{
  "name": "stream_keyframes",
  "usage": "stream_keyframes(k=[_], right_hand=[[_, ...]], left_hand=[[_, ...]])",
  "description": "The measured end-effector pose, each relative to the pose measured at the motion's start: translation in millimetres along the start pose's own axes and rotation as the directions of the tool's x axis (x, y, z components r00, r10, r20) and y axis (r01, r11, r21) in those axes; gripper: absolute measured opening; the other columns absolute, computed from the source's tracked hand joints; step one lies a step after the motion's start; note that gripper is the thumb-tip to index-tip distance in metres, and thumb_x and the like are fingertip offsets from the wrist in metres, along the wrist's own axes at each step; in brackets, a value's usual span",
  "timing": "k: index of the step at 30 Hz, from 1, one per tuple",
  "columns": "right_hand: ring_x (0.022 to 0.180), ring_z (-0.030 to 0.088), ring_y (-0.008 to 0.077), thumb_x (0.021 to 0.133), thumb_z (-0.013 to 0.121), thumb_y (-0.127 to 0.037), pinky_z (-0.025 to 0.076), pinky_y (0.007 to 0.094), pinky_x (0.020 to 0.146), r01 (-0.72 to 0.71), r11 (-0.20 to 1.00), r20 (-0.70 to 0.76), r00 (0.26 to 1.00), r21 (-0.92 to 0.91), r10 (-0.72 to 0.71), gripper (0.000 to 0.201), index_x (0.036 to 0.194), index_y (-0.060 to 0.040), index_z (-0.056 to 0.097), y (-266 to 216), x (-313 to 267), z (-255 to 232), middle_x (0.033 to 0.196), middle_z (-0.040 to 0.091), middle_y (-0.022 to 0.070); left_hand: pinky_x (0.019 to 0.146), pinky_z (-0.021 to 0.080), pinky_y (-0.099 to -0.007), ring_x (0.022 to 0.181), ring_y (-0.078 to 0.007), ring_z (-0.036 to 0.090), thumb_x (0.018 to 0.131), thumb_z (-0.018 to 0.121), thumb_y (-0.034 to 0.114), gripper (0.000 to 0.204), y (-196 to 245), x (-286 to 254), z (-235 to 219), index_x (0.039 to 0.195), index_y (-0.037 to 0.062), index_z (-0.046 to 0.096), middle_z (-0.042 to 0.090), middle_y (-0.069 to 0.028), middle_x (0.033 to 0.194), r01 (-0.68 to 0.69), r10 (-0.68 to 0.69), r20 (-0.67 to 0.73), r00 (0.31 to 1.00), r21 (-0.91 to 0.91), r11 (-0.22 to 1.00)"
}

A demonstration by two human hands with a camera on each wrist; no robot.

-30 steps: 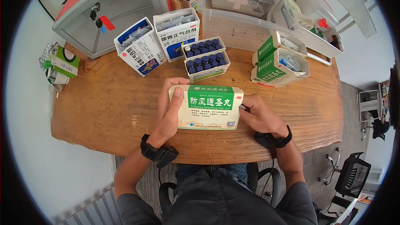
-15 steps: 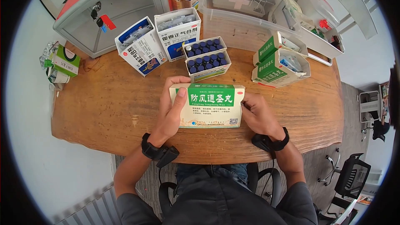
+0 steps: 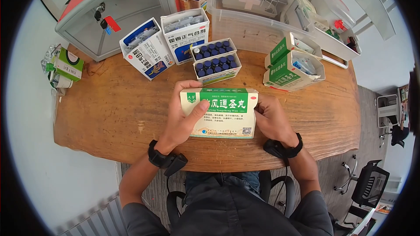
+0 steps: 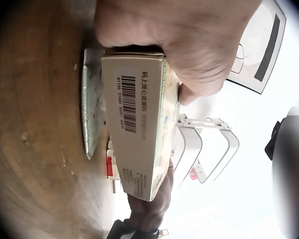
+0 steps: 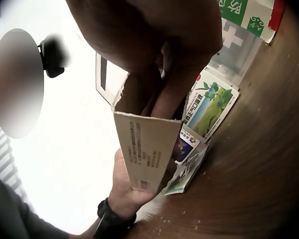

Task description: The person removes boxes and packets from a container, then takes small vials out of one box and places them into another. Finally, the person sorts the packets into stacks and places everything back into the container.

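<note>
A cream and green medicine box is held over the front of the table, its printed face toward the head camera. The left hand grips its left end, thumb across the front. At the box's right end is the right hand. In the right wrist view that end of the box is open, and fingers of the right hand reach inside; their tips and whatever they touch are hidden. The left wrist view shows the barcode side of the box below the left hand.
Behind stand two white-blue boxes with packets, boxes of dark-capped vials, and two green-cream boxes at right. A clear bin and a grey-red cabinet line the back; small packages lie at left.
The box has shifted slightly right and its left end shows more. The left thumb has slid further across its front. The right hand has moved a little deeper at the box's right end.
</note>
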State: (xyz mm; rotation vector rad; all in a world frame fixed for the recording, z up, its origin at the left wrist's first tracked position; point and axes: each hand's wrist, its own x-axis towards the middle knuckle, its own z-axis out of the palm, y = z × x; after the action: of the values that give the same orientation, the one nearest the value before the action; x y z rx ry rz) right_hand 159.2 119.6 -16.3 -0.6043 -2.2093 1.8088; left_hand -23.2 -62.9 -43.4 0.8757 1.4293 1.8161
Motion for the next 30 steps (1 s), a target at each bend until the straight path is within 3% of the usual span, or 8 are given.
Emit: stream_keyframes(k=[5, 8, 14, 15, 20, 22, 26, 30], right_hand=[[0.093, 0.072, 0.012, 0.108, 0.055, 0.002, 0.059, 0.0282, 0.081, 0.222, 0.974, 0.082, 0.971, 0.048, -0.225, 0.027, 0.133, 0.0054, 0.065, 3.9, 3.0, -9.2, 0.118, 0.076, 0.0131], [0.094, 0.076, 0.017, 0.109, 0.054, -0.002, 0.062, 0.0297, 0.081, 0.093, 0.945, -0.104, 0.993, 0.314, -0.063, 0.027, 0.133, 0.0036, 0.065, -18.4, 6.6, -11.9, 0.118, 0.076, 0.0152], [0.1, 0.077, 0.0284, 0.104, 0.068, -0.015, 0.062, 0.0374, 0.084, 0.088, 0.981, 0.052, 0.995, -0.172, -0.08, 0.03, 0.129, 0.0023, 0.067, -7.6, 12.4, -7.6, 0.115, 0.076, 0.019], [0.103, 0.076, 0.0328, 0.1, 0.073, -0.019, 0.061, 0.0414, 0.086, 0.199, 0.909, 0.164, 0.975, -0.366, -0.147, 0.036, 0.129, 0.0018, 0.067, -9.8, 12.8, -1.3, 0.115, 0.075, 0.0208], [0.113, 0.067, 0.0439, 0.089, 0.082, -0.026, 0.054, 0.0511, 0.093, 0.346, 0.783, 0.203, 0.938, -0.516, -0.281, 0.054, 0.132, 0.0, 0.064, -7.1, 15.6, 35.2, 0.125, 0.066, 0.0272], [0.113, 0.066, 0.046, 0.086, 0.085, -0.024, 0.054, 0.0522, 0.09, 0.393, 0.554, 0.199, 0.904, -0.734, -0.378, 0.061, 0.134, 0.0038, 0.06, -5.1, 14.8, 47.2, 0.126, 0.064, 0.0295], [0.108, 0.066, 0.0484, 0.084, 0.085, -0.02, 0.054, 0.0527, 0.089, 0.355, 0.54, 0.175, 0.918, -0.763, -0.356, 0.064, 0.135, 0.0072, 0.056, -3.1, 16.3, 52.1, 0.122, 0.065, 0.0308], [0.103, 0.069, 0.0477, 0.087, 0.082, -0.015, 0.055, 0.0505, 0.087, 0.223, 0.755, 0.156, 0.975, -0.616, -0.16, 0.048, 0.127, 0.0051, 0.063, -6.6, 14.9, 29.5, 0.117, 0.068, 0.0306]], left_hand=[[0.087, 0.057, -0.0268, 0.104, -0.0122, 0.066, 0.104, 0.072, 0.023, 0.044, 3.4, 1.5, -6.1, 0.136, 0.0041, 0.048, 0.064, -0.0091, 0.12, -0.005, 0.003, -0.082, 0.997, -0.027, 1.0], [0.086, 0.057, -0.0259, 0.105, -0.0117, 0.066, 0.105, 0.07, 0.023, 0.042, 8.0, 3.8, -17.5, 0.136, 0.0037, 0.048, 0.066, -0.0099, 0.118, -0.024, 0.021, -0.162, 0.987, -0.019, 1.0], [0.09, 0.057, -0.0282, 0.107, -0.0132, 0.067, 0.107, 0.067, 0.025, 0.04, 14.4, 10.4, -32.5, 0.135, 0.0031, 0.05, 0.067, -0.0105, 0.118, -0.089, 0.019, -0.356, 0.934, -0.181, 0.979], [0.09, 0.057, -0.0282, 0.107, -0.0132, 0.067, 0.107, 0.067, 0.025, 0.04, 14.4, 10.2, -33.6, 0.135, 0.0031, 0.05, 0.067, -0.0105, 0.118, -0.093, 0.024, -0.357, 0.934, -0.18, 0.979], [0.094, 0.055, -0.0286, 0.11, -0.0147, 0.066, 0.107, 0.066, 0.025, 0.04, 14.3, 10.2, -34.6, 0.135, 0.0016, 0.049, 0.065, -0.0121, 0.122, -0.099, 0.025, -0.377, 0.926, -0.177, 0.979], [0.094, 0.055, -0.0286, 0.11, -0.0147, 0.066, 0.107, 0.065, 0.025, 0.04, 14.5, 10.2, -34.2, 0.135, 0.0015, 0.049, 0.065, -0.0121, 0.122, -0.103, 0.033, -0.367, 0.93, -0.173, 0.98], [0.095, 0.054, -0.0301, 0.11, -0.0157, 0.067, 0.108, 0.062, 0.026, 0.038, 12.4, 9.3, -34.9, 0.136, 0.0019, 0.051, 0.066, -0.0107, 0.121, -0.103, 0.051, -0.362, 0.931, -0.126, 0.987], [0.095, 0.054, -0.0297, 0.11, -0.015, 0.066, 0.108, 0.062, 0.026, 0.037, 14.0, 9.8, -34.1, 0.135, 0.0022, 0.052, 0.066, -0.0104, 0.121, -0.103, 0.048, -0.36, 0.932, -0.136, 0.985]])
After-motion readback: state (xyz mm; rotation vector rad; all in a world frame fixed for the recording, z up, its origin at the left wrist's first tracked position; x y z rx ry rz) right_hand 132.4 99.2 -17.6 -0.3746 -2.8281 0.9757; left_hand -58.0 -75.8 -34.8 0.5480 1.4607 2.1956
